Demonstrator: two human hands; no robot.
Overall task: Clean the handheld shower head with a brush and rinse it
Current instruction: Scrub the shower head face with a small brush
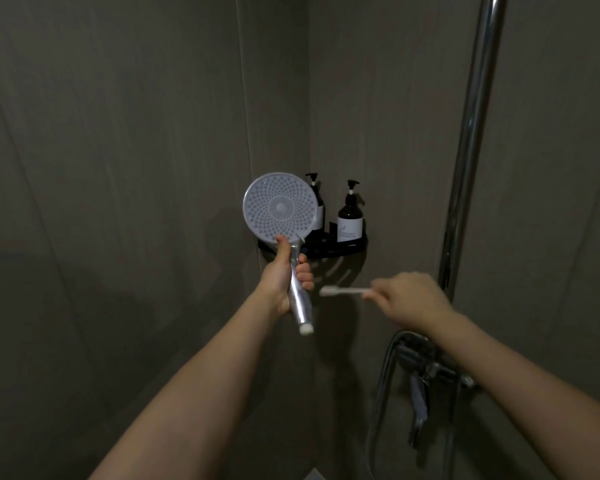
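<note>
A handheld shower head with a round, grey, dotted face and a chrome handle stands upright in the middle of the view, face toward me. My left hand grips its handle, thumb up near the face's lower rim. No hose shows at the handle's lower end. My right hand pinches the end of a small white brush, which looks like a toothbrush. The brush lies level, its bristled head pointing left, close to the handle but apart from it and below the face.
A black corner shelf behind the shower head carries two dark pump bottles. A chrome riser pipe runs up the right wall. Below my right forearm are the mixer valve with lever and a hose loop.
</note>
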